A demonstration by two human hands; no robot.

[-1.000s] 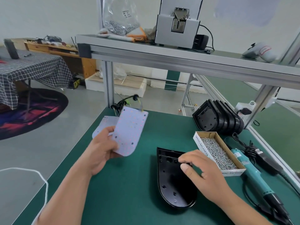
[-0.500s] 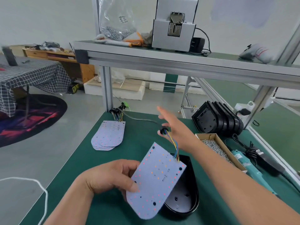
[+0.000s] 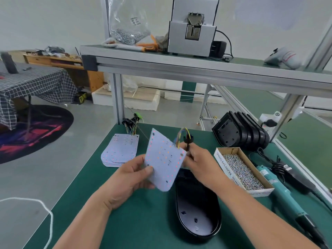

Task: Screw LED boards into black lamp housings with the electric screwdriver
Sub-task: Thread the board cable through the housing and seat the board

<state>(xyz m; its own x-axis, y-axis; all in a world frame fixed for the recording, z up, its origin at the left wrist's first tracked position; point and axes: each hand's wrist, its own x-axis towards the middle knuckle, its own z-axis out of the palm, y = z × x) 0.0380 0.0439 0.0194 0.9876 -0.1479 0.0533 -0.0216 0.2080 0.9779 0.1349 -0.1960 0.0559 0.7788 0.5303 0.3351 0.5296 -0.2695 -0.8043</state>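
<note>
My left hand [image 3: 131, 178] pinches a white LED board [image 3: 164, 159] by its left edge and holds it tilted above the green mat. Coloured wires rise from the board's top right corner to a black connector [image 3: 186, 139], which my right hand [image 3: 199, 162] grips just behind the board. An open black lamp housing [image 3: 197, 209] lies on the mat below and to the right of the board, partly under my right forearm. The teal electric screwdriver [image 3: 282, 194] lies at the right, untouched.
A pile of LED boards [image 3: 120, 151] with wire bundles lies at the back left of the mat. Stacked black housings [image 3: 239, 132] lean at the back right. A cardboard box of screws [image 3: 240, 169] sits beside the screwdriver. An aluminium shelf [image 3: 197, 67] spans overhead.
The board has been lifted off the housing and turned more upright. My right hand has drawn back from its far reach and now grips the connector behind the board.
</note>
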